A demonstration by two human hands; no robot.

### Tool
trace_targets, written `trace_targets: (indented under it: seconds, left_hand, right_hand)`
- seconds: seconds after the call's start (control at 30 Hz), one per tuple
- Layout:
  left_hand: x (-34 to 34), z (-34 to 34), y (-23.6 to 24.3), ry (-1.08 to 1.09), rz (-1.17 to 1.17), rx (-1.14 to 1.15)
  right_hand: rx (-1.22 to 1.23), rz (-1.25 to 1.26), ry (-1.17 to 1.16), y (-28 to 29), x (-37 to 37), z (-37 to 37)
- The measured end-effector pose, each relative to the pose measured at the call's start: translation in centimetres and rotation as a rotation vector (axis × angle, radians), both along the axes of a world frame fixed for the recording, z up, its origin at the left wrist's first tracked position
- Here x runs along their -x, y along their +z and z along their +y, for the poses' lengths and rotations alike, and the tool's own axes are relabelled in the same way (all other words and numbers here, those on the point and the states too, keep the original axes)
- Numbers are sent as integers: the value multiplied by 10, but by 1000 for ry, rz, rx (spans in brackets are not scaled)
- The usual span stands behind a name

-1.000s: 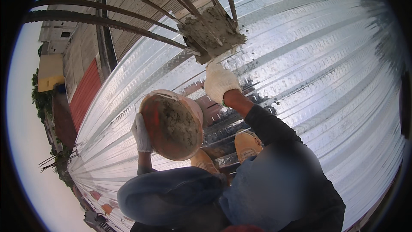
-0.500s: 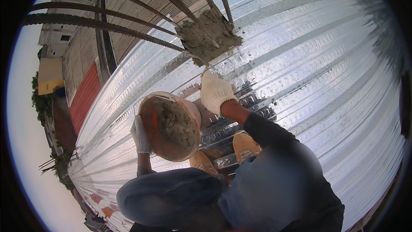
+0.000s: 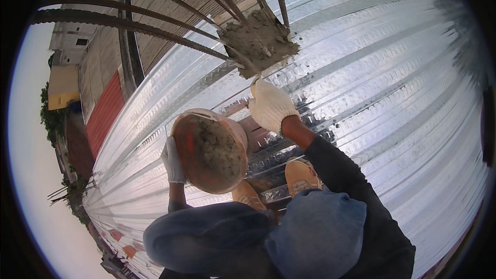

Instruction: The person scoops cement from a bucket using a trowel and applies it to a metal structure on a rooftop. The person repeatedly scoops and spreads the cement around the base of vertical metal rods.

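Note:
My left hand (image 3: 173, 161), in a white knit glove, is closed on the left side of a tilted, reddish bucket (image 3: 238, 133). Wet grey mortar (image 3: 214, 147) fills the bucket's inside, smeared up its walls. Ahead of the bucket, my gloved right hand (image 3: 273, 105) is closed round the handle of a trowel (image 3: 251, 67); the handle is mostly hidden in the fist. The small trowel blade touches the near left edge of a rough square of wet concrete (image 3: 261, 39), beside the foot of a steel bar.
Several ribbed rebars (image 3: 134, 27) rise from the concrete and lean toward the upper left. Shiny ribbed metal decking (image 3: 382, 98) spreads all round. My tan shoes (image 3: 301, 177) stand on it behind the bucket. Roofs, a red sheet (image 3: 106, 113) and buildings lie beyond the left edge.
The trowel has moved slightly along the concrete's near edge, with its blade now against the rebar's foot. My right wrist has turned a little. The bucket stays in my left hand.

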State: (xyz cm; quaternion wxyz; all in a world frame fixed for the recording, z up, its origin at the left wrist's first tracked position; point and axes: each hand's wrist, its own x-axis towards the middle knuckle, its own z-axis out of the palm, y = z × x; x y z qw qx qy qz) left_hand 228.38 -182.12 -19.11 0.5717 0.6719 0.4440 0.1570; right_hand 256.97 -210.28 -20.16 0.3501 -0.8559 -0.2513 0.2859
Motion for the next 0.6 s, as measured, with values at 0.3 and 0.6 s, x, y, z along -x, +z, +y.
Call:
trace_targets:
  seconds: [0.3,0.6]
  left_hand:
    - [13,4,7,72,53,-50]
    - [-14,-8,-10,7,0,-6]
  right_hand:
    - [-303,573,-119,-9,-45,49]
    - [-205,-175,-19,-115,-72,47]
